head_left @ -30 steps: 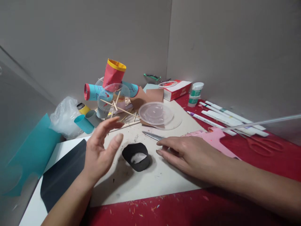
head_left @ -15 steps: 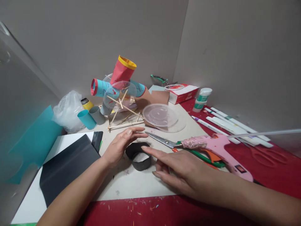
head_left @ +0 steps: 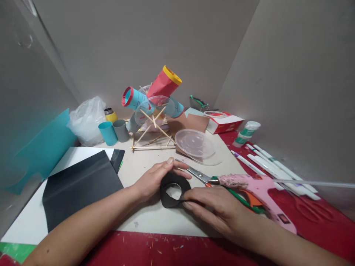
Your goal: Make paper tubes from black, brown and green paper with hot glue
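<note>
A black paper ring (head_left: 168,201) with a wide rim is tilted toward me above the pale work sheet, and its round opening shows white inside. My right hand (head_left: 213,207) pinches its right edge between thumb and forefinger. Along the far left side of the ring lies my left hand (head_left: 156,179), its fingers stretched out; the ring covers part of its contact. Just behind the hands are scissors (head_left: 200,176) with an orange and green handle. The nozzle of a pink glue gun (head_left: 257,184) points at them from the right.
Behind stands a stick frame (head_left: 152,148) carrying red and blue paper tubes (head_left: 163,85). Clear plastic lids (head_left: 195,144) lie beside it. Black paper (head_left: 83,188) is at left, with a turquoise tube (head_left: 108,133) beyond. White markers (head_left: 273,168) lie at right.
My right hand has closed from a pointing pose onto the ring's right edge. The ring is tipped so its opening faces me more. The camera view has shifted left.
</note>
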Available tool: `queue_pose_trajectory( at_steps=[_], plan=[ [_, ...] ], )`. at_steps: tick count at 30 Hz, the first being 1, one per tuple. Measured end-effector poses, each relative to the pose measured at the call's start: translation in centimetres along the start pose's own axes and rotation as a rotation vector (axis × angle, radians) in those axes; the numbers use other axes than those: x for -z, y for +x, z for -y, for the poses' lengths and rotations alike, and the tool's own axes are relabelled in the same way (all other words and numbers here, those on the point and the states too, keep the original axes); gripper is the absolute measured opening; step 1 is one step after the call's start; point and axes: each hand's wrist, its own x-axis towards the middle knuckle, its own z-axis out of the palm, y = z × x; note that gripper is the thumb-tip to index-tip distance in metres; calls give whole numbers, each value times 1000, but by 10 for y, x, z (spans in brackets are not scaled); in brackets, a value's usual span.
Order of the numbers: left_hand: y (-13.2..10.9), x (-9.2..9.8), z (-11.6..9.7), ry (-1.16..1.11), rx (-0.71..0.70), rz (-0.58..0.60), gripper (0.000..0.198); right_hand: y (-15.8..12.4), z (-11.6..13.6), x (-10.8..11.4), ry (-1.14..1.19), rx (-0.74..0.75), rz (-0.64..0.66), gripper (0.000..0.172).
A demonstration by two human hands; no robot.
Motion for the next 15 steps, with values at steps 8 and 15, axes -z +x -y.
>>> queue_pose_trajectory(
  at_steps=[8, 15],
  plan=[
    [3, 6, 2, -213, -19, -2, 48, -5, -5, 19, 325, -355, -149, 30],
    [1, 12, 6, -108, -30, 283, 69, -5, -9, 29, 214, -282, -142, 34]
  ],
)
